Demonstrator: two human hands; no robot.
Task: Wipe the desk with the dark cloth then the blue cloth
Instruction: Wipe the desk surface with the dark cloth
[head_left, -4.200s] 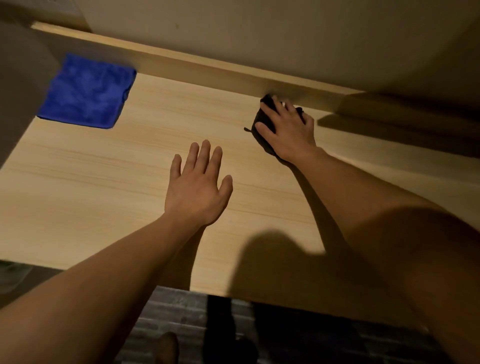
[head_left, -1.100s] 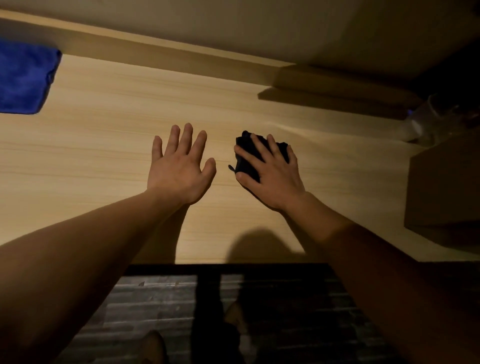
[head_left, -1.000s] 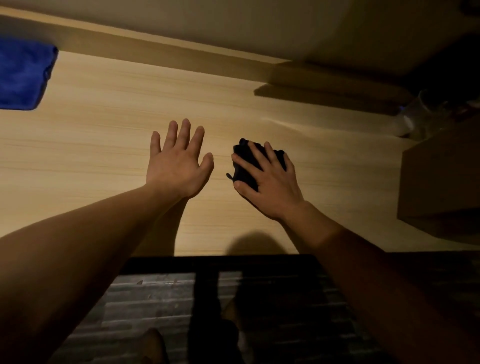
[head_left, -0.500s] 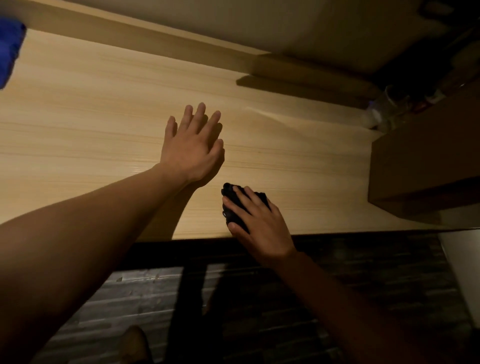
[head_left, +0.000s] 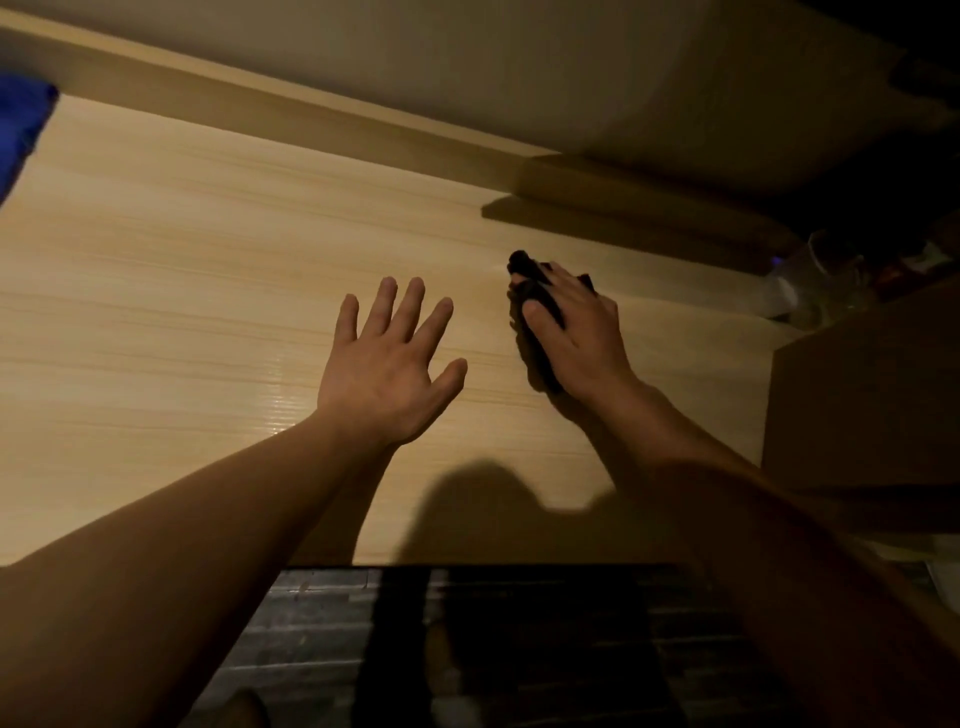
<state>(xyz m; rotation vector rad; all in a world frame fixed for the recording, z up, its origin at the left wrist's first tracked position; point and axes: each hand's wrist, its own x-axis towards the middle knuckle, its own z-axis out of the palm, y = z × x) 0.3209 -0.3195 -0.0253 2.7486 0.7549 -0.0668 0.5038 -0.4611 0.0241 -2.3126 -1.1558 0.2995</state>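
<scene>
My right hand (head_left: 579, 332) presses a bunched dark cloth (head_left: 535, 296) flat against the light wooden desk (head_left: 182, 312), right of centre; the cloth shows past my fingertips and under my thumb side. My left hand (head_left: 387, 369) lies open with spread fingers on the desk just left of it, holding nothing. The blue cloth (head_left: 18, 135) lies at the far left edge of the view, mostly cut off.
A raised wooden ledge (head_left: 311, 119) runs along the back of the desk below the wall. A brown box-like block (head_left: 862, 405) stands at the right, with a clear glass or plastic item (head_left: 815, 280) behind it. Dark floor planks (head_left: 519, 649) lie below the front edge.
My right hand has pushed the dark cloth from the desk's front edge back toward the wall. The left hand stays flat. The view has shifted, bringing the blue cloth's edge back in.
</scene>
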